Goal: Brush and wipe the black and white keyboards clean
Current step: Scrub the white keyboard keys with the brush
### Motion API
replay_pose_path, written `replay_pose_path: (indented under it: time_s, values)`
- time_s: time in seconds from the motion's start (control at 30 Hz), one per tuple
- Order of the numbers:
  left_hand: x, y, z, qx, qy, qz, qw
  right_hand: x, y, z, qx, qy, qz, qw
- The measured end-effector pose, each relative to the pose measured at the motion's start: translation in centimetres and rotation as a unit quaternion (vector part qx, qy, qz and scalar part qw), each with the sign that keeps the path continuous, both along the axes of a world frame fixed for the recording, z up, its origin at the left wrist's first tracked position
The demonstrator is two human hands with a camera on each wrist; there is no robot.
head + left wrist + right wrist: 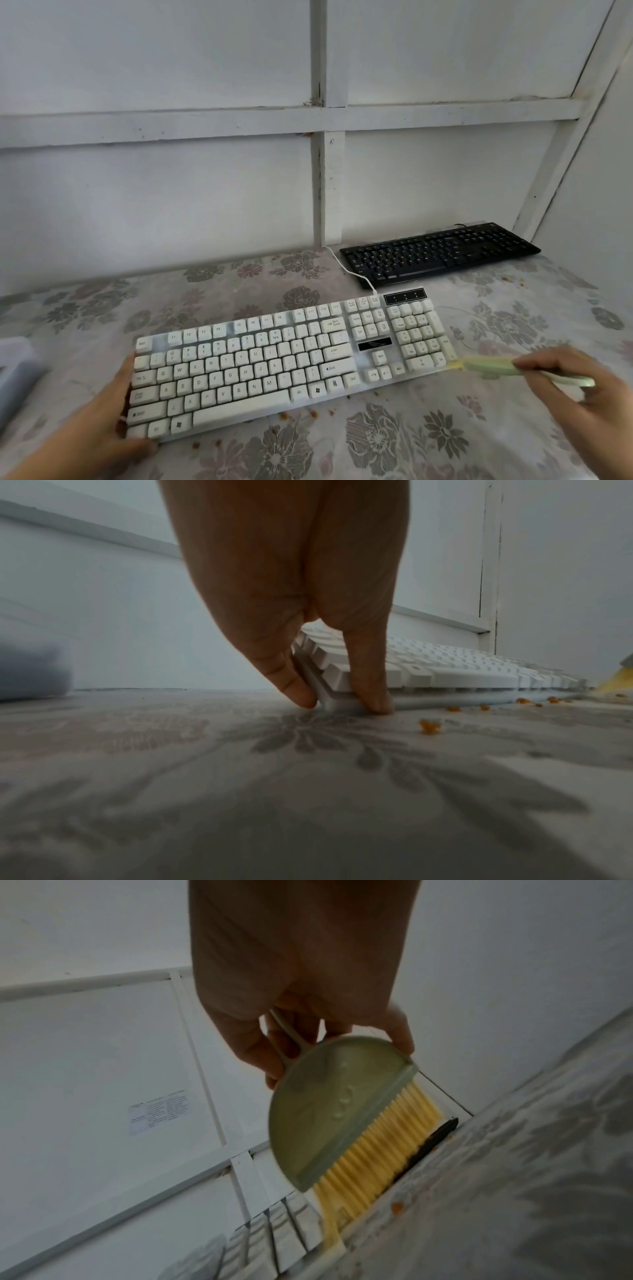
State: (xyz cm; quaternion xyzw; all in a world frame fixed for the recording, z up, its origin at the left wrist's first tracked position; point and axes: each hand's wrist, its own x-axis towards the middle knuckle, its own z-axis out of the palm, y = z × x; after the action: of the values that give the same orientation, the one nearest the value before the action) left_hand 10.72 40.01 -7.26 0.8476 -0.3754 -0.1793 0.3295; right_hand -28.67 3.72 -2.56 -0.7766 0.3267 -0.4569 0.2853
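The white keyboard [274,363] lies slanted across the floral tablecloth [394,442] in front of me. My left hand [113,421] pinches its near left corner [329,696], thumb on the front edge and fingers along the side. My right hand [575,387] grips the handle of a pale green hand brush [489,367] with yellow bristles [377,1150]. The bristle tips touch the keyboard's right end by the number pad [419,334]. The black keyboard [442,253] rests untouched at the back right, near the wall.
Orange crumbs [284,415] are scattered on the cloth along the white keyboard's front edge, and more crumbs [512,281] lie right of the black one. A blurred grey-white box [15,373] sits at the left edge. White panelled walls close in behind and to the right.
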Motion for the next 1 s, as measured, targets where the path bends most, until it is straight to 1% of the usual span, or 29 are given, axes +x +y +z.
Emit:
replay_pose_path:
  time_s: [0.1,0.17,0.27,0.33,0.43,0.5,0.63,0.7,0.77,0.9,1.0]
  values:
    - [-0.2,-0.2,0.6,-0.007,0.019,-0.023,1.0,-0.8,-0.5,-0.4,-0.026,0.011,-0.053,0.998]
    - [-0.1,-0.1,0.7,-0.009,0.029,-0.019,0.999,-0.8,-0.1,-0.3,-0.019,0.01,-0.052,0.998]
    - [0.3,0.2,0.8,-0.009,0.042,-0.004,0.999,0.0,1.3,1.1,-0.026,0.0,-0.006,1.0]
    - [0.1,-0.1,1.3,-0.015,0.083,0.003,0.996,0.9,2.6,2.4,-0.044,-0.004,0.036,0.998]
    - [-0.6,-0.7,2.5,-0.019,0.172,0.011,0.985,2.2,4.1,3.5,-0.037,-0.017,0.11,0.993]
    - [-0.2,-0.7,2.4,-0.009,0.186,0.005,0.982,2.7,4.7,3.6,-0.025,-0.017,0.134,0.991]
    - [1.1,0.3,1.5,0.005,0.185,0.004,0.983,3.4,5.4,3.3,0.041,-0.046,0.131,0.989]
    - [1.0,0.1,1.5,0.001,0.191,-0.005,0.982,3.7,5.8,3.4,0.082,-0.047,0.133,0.987]
    - [0.6,-0.5,1.8,-0.005,0.191,-0.021,0.981,3.7,5.8,2.9,0.126,-0.047,0.156,0.979]
    - [-0.5,-1.1,2.7,-0.018,0.212,-0.024,0.977,4.3,5.9,2.9,0.233,-0.096,0.168,0.953]
    - [-0.5,-1.4,2.7,-0.005,0.165,-0.017,0.986,4.4,5.9,3.3,0.287,-0.123,0.167,0.935]
